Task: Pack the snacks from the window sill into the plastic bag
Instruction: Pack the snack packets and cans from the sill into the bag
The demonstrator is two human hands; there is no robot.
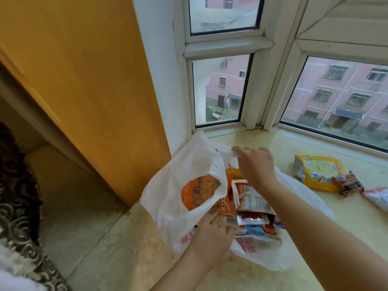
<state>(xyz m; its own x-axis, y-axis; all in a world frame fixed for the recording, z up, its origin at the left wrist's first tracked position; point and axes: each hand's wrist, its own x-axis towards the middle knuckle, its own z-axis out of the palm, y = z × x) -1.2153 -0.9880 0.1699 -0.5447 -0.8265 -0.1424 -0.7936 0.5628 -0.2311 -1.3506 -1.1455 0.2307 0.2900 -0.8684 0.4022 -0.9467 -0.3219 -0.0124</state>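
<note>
1. Two hands worked the white plastic bag (184,185), which lay open on the marble window sill (262,141) with several snack packets already inside, among them an orange packet (199,194) showing through the film and a red-and-white packet (252,200) at the mouth.
2. Nearest the camera, the left hand (212,234) gripped the bag's near rim, fingers curled over the plastic and a packet edge; its forearm rose from the lower frame.
3. Farther in, the right hand (254,162) reached across the mouth, palm down, and pinched the far handle (225,153) between thumb and fingertips, lifting it.
4. To do this step well, I judge both rims should be pulled apart and slightly up, so the mouth stays wide and the loaded packets do not slide out over the near edge.
5. Beyond and to the right, well apart from the bag, three snacks waited on the sill: a yellow packet (317,175), a small dark red packet (347,183) touching it, and a white packet (378,198) at the frame edge.
6. One hand would have to release to fetch these.
</note>
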